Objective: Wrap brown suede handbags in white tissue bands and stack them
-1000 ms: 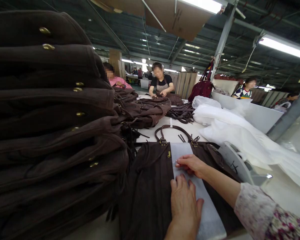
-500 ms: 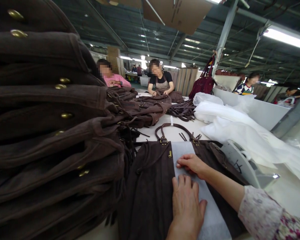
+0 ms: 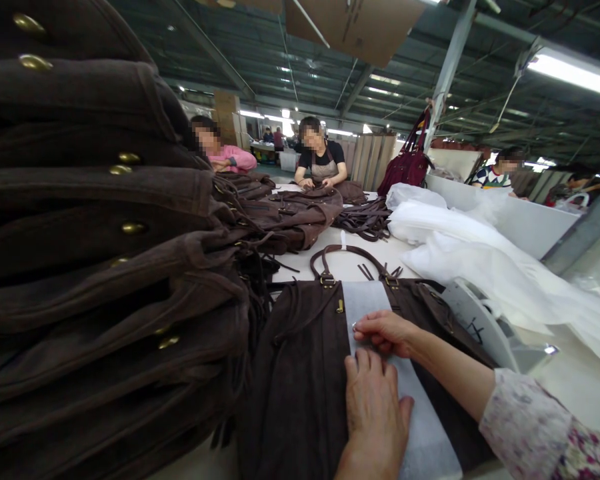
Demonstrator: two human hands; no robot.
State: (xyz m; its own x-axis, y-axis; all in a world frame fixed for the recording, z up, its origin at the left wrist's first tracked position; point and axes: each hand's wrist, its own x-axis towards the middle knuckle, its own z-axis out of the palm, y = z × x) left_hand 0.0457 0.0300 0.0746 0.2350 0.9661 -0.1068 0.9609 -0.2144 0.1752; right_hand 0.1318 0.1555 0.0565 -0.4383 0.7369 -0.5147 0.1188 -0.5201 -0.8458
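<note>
A dark brown suede handbag (image 3: 300, 373) lies flat on the table in front of me, handles (image 3: 353, 257) pointing away. A white strip of thin fabric (image 3: 375, 307) runs down its front. My left hand (image 3: 375, 407) lies flat on the lower part of the strip, fingers together, pressing it down. My right hand (image 3: 385, 331) rests just beyond it, fingertips pinching at the strip's left edge near a small shiny metal piece.
A tall stack of brown suede bags (image 3: 100, 253) fills the left. More bags (image 3: 290, 217) and loose straps (image 3: 365, 223) lie further back, white fabric sheets (image 3: 480, 260) to the right. A white tape dispenser (image 3: 480, 327) stands by my right arm. Other people work at the far end.
Both hands stay on the white strip with only slight shifts. The view has moved a little to the right and nearer the bag stack.
</note>
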